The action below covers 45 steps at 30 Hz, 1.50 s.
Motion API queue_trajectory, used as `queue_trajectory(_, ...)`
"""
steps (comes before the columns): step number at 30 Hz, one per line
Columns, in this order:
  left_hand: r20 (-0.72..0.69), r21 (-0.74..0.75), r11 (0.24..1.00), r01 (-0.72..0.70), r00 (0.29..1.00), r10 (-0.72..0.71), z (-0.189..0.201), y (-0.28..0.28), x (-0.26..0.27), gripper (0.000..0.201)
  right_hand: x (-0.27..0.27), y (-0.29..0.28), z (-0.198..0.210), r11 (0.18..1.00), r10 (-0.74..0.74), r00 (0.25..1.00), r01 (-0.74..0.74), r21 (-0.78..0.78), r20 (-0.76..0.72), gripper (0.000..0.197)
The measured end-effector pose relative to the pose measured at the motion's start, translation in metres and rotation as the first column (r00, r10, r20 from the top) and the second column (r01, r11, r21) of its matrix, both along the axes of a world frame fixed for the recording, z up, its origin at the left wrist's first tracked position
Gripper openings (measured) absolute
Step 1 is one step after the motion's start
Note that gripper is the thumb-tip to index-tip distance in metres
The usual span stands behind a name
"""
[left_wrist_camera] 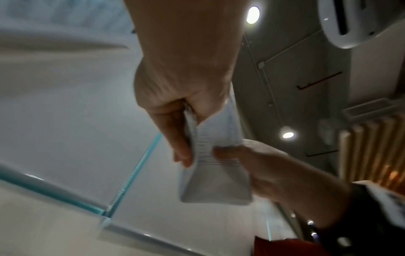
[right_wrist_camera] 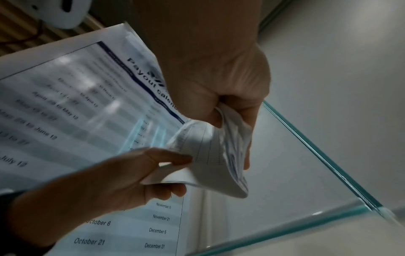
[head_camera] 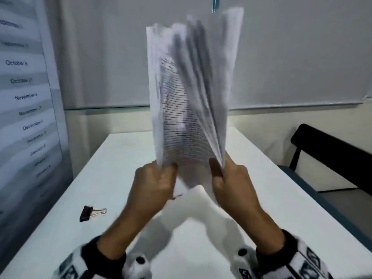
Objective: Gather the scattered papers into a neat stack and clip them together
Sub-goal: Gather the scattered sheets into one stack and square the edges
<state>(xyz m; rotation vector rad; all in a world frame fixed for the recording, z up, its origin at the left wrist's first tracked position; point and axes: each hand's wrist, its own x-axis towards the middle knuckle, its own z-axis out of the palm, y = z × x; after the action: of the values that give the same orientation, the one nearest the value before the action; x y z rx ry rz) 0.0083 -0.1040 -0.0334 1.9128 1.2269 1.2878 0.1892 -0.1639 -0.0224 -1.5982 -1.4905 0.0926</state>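
A sheaf of white printed and lined papers [head_camera: 191, 97] stands upright in the air above the white table [head_camera: 271, 208], its top sheets fanned apart and blurred. My left hand [head_camera: 163, 170] grips the sheaf's lower left edge, and my right hand [head_camera: 218, 168] grips its lower right edge. In the left wrist view, the left hand [left_wrist_camera: 186, 121] pinches the papers [left_wrist_camera: 217, 181], with the right hand [left_wrist_camera: 263, 166] opposite. In the right wrist view, the right hand [right_wrist_camera: 230, 121] clasps the bent papers [right_wrist_camera: 208, 155] and the left hand [right_wrist_camera: 131, 173] pinches them. A black binder clip [head_camera: 89, 212] lies on the table, left of my left forearm.
A large calendar poster [head_camera: 26, 97] with dates hangs on the left wall, close to the table's edge. A black chair [head_camera: 332, 154] stands at the right of the table. A pale wall with a glass panel rises behind the table's far end.
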Motion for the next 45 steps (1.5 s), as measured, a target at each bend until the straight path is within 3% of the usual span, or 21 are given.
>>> queue_trajectory(2, -0.069, 0.049, 0.998, -0.024, 0.997, 0.028, 0.002, -0.014, 0.007, 0.052, -0.002, 0.002, 0.000, 0.999, 0.021, 0.998, -0.023, 0.040, 0.051, 0.026)
queue_trajectory(5, -0.109, -0.041, 0.999, -0.013, 0.994, 0.008, 0.018, 0.000, -0.004, 0.040, 0.013, 0.014, -0.002, 0.997, 0.074, 0.993, -0.072, 0.029, -0.094, 0.008)
queue_trajectory(7, 0.061, -0.086, 0.995, 0.041, 0.997, -0.036, 0.028, 0.021, -0.016, 0.026, 0.022, 0.023, -0.007, 0.992, 0.123, 0.965, -0.130, -0.012, -0.230, 0.025)
queue_trajectory(9, 0.228, -0.088, 0.991, 0.097, 0.971, -0.075, 0.034, 0.039, -0.021, 0.025, 0.029, 0.033, -0.012, 0.976, 0.200, 0.926, -0.216, -0.014, -0.320, 0.030)
queue_trajectory(12, 0.299, -0.070, 0.981, 0.179, 0.942, -0.150, 0.034, 0.059, -0.015, 0.020, 0.038, 0.047, -0.014, 0.962, 0.261, 0.872, -0.271, 0.036, -0.413, 0.028)
queue_trajectory(15, 0.376, -0.153, 0.949, 0.274, 0.905, -0.201, 0.018, 0.078, -0.009, 0.024, 0.048, 0.063, -0.013, 0.943, 0.318, 0.740, -0.312, 0.118, -0.593, 0.032)
queue_trajectory(17, 0.350, -0.231, 0.929, 0.290, 0.915, -0.199, 0.004, 0.092, -0.009, 0.026, 0.055, 0.072, -0.018, 0.935, 0.317, 0.704, -0.342, 0.088, -0.636, 0.032)
queue_trajectory(20, 0.256, -0.333, 0.894, 0.299, 0.942, -0.219, -0.013, 0.104, -0.013, 0.029, 0.067, 0.084, -0.035, 0.901, 0.273, 0.748, -0.419, -0.110, -0.605, 0.030)
queue_trajectory(22, 0.260, -0.363, 0.879, 0.310, 0.939, -0.224, -0.018, 0.108, -0.016, 0.029, 0.073, 0.089, -0.042, 0.863, 0.291, 0.739, -0.477, -0.167, -0.607, 0.022)
queue_trajectory(27, 0.432, -0.305, 0.891, 0.337, 0.882, -0.186, -0.006, 0.102, -0.012, 0.035, 0.074, 0.094, -0.031, 0.890, 0.322, 0.721, -0.452, -0.063, -0.614, 0.029)
queue_trajectory(33, 0.500, -0.173, 0.950, 0.260, 0.854, -0.143, 0.009, 0.098, 0.001, 0.026, 0.061, 0.093, -0.009, 0.906, 0.393, 0.658, -0.396, 0.150, -0.642, 0.031)
queue_trajectory(36, 0.528, -0.123, 0.953, 0.275, 0.831, -0.172, 0.014, 0.099, 0.002, 0.024, 0.058, 0.095, 0.003, 0.915, 0.395, 0.677, -0.354, 0.196, -0.621, 0.040)
queue_trajectory(45, 0.506, -0.002, 0.956, 0.293, 0.825, -0.252, 0.025, 0.104, -0.015, 0.060, 0.059, 0.098, 0.009, 0.898, 0.440, 0.708, -0.340, 0.279, -0.552, 0.039)
